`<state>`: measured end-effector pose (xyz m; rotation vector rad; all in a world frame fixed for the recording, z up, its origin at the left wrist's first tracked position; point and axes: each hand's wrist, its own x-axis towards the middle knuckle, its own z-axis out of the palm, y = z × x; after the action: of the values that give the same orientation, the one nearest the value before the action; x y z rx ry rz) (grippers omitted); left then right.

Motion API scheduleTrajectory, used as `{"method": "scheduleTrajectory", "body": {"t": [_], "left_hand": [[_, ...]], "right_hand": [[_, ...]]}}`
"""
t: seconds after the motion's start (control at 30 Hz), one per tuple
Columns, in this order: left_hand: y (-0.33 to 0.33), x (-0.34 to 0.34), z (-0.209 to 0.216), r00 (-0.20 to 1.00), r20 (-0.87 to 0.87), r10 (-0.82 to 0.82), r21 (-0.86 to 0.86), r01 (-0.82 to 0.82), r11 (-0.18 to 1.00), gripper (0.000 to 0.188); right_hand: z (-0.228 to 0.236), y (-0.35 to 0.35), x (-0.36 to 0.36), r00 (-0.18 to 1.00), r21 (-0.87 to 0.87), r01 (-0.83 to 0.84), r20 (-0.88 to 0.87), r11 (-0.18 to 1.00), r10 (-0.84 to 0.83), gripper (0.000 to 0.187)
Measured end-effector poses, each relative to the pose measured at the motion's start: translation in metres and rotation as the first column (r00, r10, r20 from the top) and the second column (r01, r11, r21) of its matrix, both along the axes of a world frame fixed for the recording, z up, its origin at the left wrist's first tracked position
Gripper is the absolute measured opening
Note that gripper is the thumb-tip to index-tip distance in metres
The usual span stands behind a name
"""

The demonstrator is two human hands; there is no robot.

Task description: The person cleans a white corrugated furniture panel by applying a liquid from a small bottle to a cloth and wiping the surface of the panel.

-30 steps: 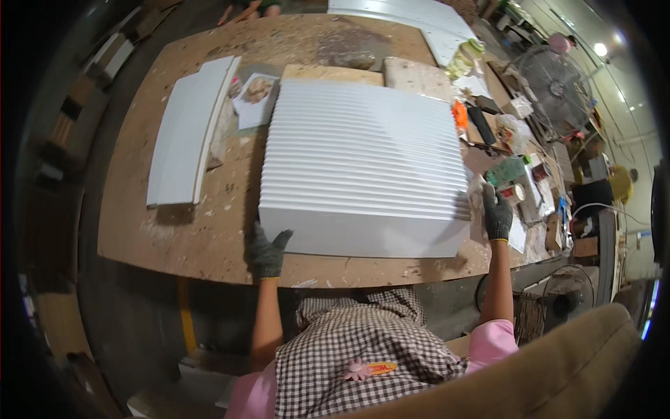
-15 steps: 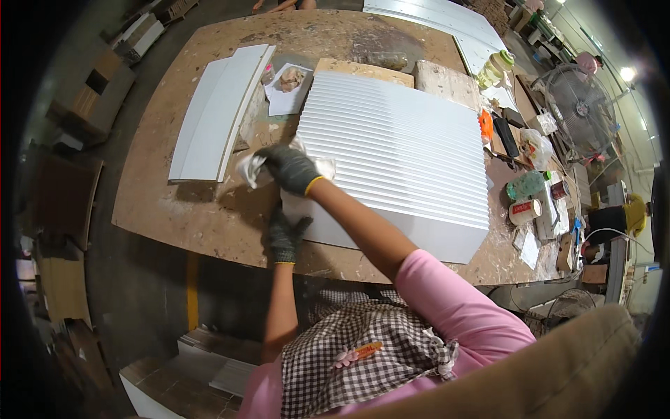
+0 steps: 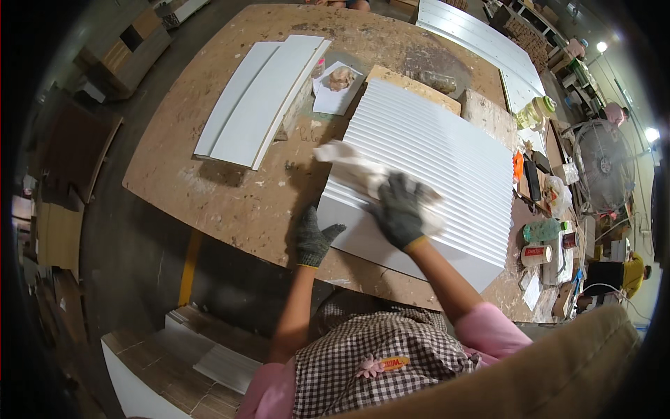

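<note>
A white panel with a ribbed face (image 3: 440,160) lies on the workbench in front of me, with a smooth strip along its near side. My right hand (image 3: 399,211), in a dark grey knit glove, presses a white cloth (image 3: 354,166) onto the panel and holds it there; one end of the cloth trails past the panel's left edge. Against the panel's near left corner rests my left hand (image 3: 316,239), gloved alike, its fingers stretched out and its thumb apart.
White boards (image 3: 259,98) lie raised on the wooden workbench (image 3: 174,157) at left. Paper (image 3: 333,98) with a brown lump sits behind the panel. Bottles (image 3: 541,230), a cup (image 3: 536,255) and tools crowd the right side, near a fan (image 3: 601,164). A person in yellow (image 3: 634,272) is beyond.
My right hand has swept the cloth rightward from the panel's left edge onto its face. My left hand stays by the near left corner. The view has shifted, so the bench appears turned.
</note>
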<state>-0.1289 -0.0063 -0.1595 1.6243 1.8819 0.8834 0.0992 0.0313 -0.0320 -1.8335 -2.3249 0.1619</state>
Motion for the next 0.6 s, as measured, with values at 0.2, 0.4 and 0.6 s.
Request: {"method": "scheduleTrajectory", "body": {"t": [0.2, 0.4, 0.6], "left_hand": [[0.019, 0.01, 0.03, 0.982, 0.064, -0.178, 0.299, 0.152, 0.942, 0.099], [0.009, 0.001, 0.024, 0.987, 0.111, -0.117, 0.011, 0.116, 0.993, 0.103], [0.003, 0.009, 0.01, 0.999, 0.024, -0.025, 0.051, 0.023, 0.998, 0.098]], "right_hand": [[0.015, 0.097, -0.1, 0.873, -0.075, -0.455, -0.236, 0.888, 0.427, 0.042], [0.035, 0.08, 0.037, 0.894, 0.457, 0.046, -0.416, 0.888, 0.168, 0.025], [-0.037, 0.046, 0.151, 0.866, 0.299, 0.432, 0.125, 0.851, -0.483, 0.055]]}}
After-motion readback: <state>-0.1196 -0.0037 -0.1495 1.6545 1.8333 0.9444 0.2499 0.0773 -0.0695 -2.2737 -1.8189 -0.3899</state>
